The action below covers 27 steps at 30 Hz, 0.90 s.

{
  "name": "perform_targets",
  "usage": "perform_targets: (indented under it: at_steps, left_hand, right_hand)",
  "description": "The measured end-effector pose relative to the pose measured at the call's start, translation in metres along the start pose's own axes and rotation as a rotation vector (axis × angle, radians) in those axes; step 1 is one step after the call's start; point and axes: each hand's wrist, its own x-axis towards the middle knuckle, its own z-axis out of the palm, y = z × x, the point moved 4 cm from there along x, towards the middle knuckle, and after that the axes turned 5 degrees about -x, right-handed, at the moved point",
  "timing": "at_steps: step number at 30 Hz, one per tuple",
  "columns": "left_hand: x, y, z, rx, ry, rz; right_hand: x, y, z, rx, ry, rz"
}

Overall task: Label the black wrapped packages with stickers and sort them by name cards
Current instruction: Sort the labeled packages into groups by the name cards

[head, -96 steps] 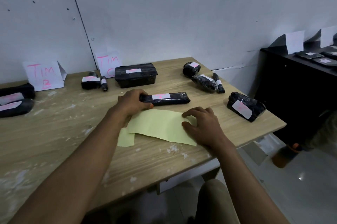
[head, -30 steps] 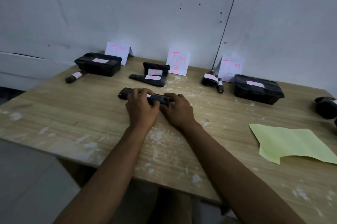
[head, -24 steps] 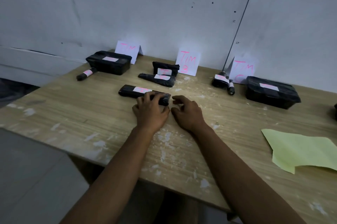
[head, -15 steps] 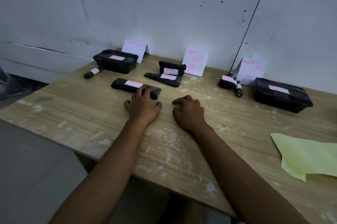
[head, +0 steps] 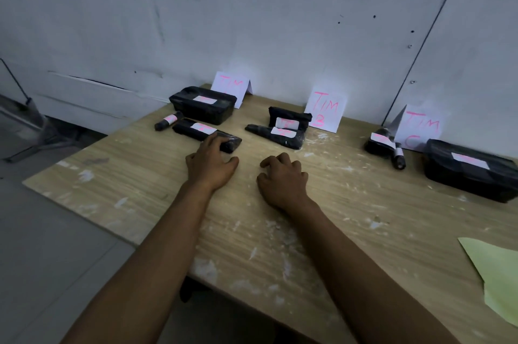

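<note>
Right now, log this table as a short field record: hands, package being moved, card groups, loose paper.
left hand: fingertips on the long package, not gripping
right hand: curled on the table, holding nothing
leftmost card: box, small roll, long package
TIM B card: two packages
TIM C card: box, two small packages
yellow paper: right edge

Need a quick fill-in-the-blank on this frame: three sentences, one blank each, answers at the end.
1. The left hand touches the end of a long black package while the ____ hand rests on the bare table.
2. The card behind the middle group reads TIM ____.
3. The sheet at the table's right edge is ____ in colour.

Answers: right; B; yellow
</note>
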Motion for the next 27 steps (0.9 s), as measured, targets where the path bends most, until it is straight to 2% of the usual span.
perform_targets:
  at_steps: [7,27]
  left_hand:
    - [0.01,-0.002,0.001,-0.025,0.038,-0.01]
    - [0.019,-0.005,0.004,0.063,-0.046,-0.029]
  right_hand:
    - [0.019,-0.013,0.009,-0.014,0.0,-0.036]
    - [0.02,-0.008,0.013,-0.021,0.024,-0.084]
